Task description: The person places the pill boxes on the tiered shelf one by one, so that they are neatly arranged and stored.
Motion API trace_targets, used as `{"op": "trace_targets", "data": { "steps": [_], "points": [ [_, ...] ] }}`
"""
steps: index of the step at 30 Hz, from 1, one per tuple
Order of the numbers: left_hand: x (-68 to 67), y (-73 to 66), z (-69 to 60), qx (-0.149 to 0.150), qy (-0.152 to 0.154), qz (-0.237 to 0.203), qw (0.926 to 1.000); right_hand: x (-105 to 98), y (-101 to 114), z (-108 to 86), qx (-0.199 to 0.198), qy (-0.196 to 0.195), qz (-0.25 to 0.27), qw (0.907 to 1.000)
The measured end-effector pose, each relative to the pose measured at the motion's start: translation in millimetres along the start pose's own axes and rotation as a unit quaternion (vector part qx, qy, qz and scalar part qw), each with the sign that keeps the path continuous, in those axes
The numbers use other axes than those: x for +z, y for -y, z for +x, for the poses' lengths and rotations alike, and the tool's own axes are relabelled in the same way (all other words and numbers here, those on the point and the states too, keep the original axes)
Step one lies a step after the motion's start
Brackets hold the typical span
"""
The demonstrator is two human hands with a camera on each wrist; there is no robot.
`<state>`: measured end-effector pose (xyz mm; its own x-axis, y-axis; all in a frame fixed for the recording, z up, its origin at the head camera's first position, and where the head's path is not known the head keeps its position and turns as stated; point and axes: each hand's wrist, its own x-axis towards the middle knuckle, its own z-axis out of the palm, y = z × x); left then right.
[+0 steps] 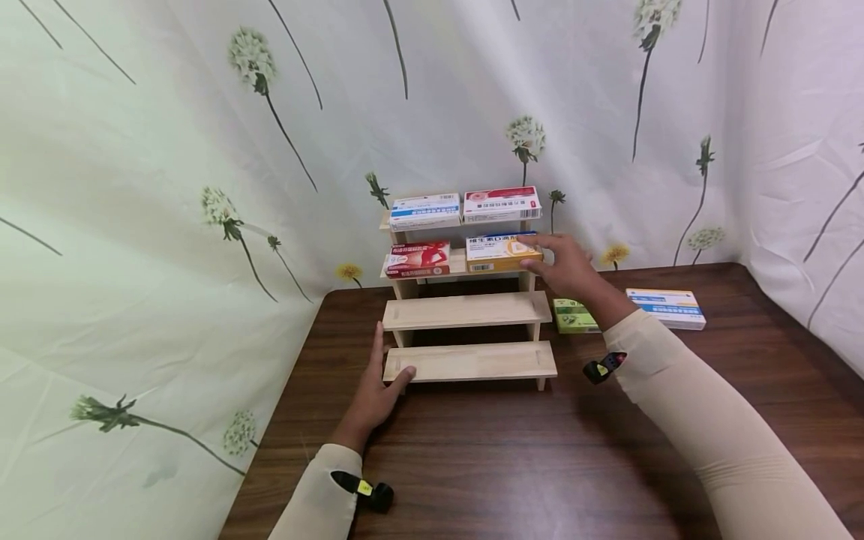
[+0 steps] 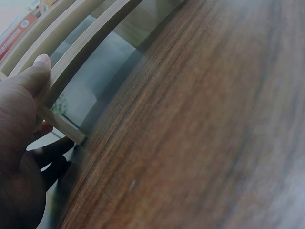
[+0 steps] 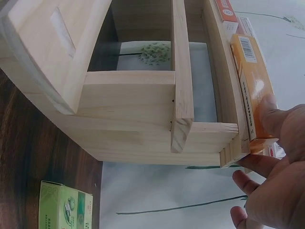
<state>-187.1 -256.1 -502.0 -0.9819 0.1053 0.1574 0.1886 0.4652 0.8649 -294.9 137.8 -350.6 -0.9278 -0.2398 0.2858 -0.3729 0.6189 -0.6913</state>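
Observation:
A four-step wooden display rack [image 1: 469, 310] stands on the table. My left hand [image 1: 373, 391] holds its lower left end, thumb over the lowest step's front edge and fingers along the side. On the second step from the top, my right hand [image 1: 572, 268] pinches the right end of a yellow-and-white medicine box [image 1: 498, 255]. In the right wrist view the thumb lies on that box's orange front [image 3: 252, 81]. Left of it sits a red medicine box [image 1: 418, 259]. The top step bears a blue-and-white box [image 1: 425, 211] and a red-and-white box [image 1: 502, 204].
Right of the rack, a green box [image 1: 574, 318] lies on the brown table [image 1: 486, 465], partly behind my right arm. Farther right lies another blue-and-white box [image 1: 667, 308]. A white curtain with a dandelion print [image 1: 445, 112] hangs behind and at the sides.

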Motion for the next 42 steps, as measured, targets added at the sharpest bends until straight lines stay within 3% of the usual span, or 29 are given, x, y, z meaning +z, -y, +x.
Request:
{"op": "trace_targets", "data": {
  "steps": [10, 23, 32, 37, 42],
  "points": [
    [-0.2, 0.2, -0.2, 0.000, 0.002, 0.002, 1.0000, 3, 0, -3.6, 0.006, 0.001, 0.005, 1.0000],
    [0.0, -0.2, -0.1, -0.003, 0.002, 0.002, 1.0000, -2, -6, -8.0, -0.017, -0.006, 0.012, 0.9998],
    [-0.1, -0.8, -1.4, -0.011, -0.001, 0.012, 0.9999, -7, -15, -19.5, -0.043, -0.007, 0.025, 0.9988],
    [0.6, -1.8, -0.9, -0.005, -0.003, 0.012, 0.9999, -15, -19, -31.2, -0.019, -0.003, 0.013, 0.9997],
    [0.2, -2.1, -1.7, -0.009, -0.003, 0.012, 0.9999, -22, -23, -41.2, -0.021, -0.003, 0.002, 0.9998]
  ]
}}
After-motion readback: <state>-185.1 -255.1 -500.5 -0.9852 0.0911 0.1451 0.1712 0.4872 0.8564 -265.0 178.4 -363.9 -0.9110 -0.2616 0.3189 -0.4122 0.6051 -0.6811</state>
